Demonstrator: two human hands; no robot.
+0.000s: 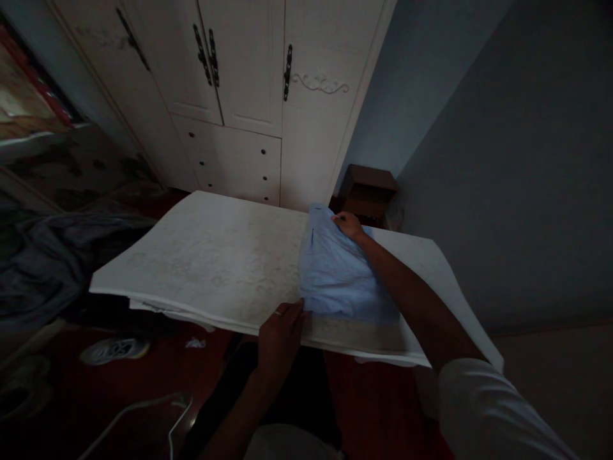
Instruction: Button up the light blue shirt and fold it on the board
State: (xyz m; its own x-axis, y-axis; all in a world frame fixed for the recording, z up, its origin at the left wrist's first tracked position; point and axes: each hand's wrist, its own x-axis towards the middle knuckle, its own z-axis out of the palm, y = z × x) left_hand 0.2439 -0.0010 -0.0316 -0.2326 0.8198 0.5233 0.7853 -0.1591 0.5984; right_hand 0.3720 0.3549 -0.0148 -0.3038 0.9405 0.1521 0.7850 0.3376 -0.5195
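Observation:
A light blue garment [335, 275] lies folded and slightly wrinkled across the right half of a white board-like table [215, 255]. Its exact kind is hard to make out in the dim light; two short dark marks show on its far left part. My left hand [280, 335], with a ring on one finger, pinches the garment's near left corner at the table's front edge. Reaching over the cloth, my right hand [348, 225] has its fingers closed on the far edge. My right forearm hides part of the garment's right side.
Behind the table stands a white wardrobe [249, 76] with dark handles. A small brown cabinet [368, 188] sits in the far right corner. Dark clothes [43, 268] are piled at left. On the red floor lie a light-coloured shoe [115, 350] and a white cable [138, 406].

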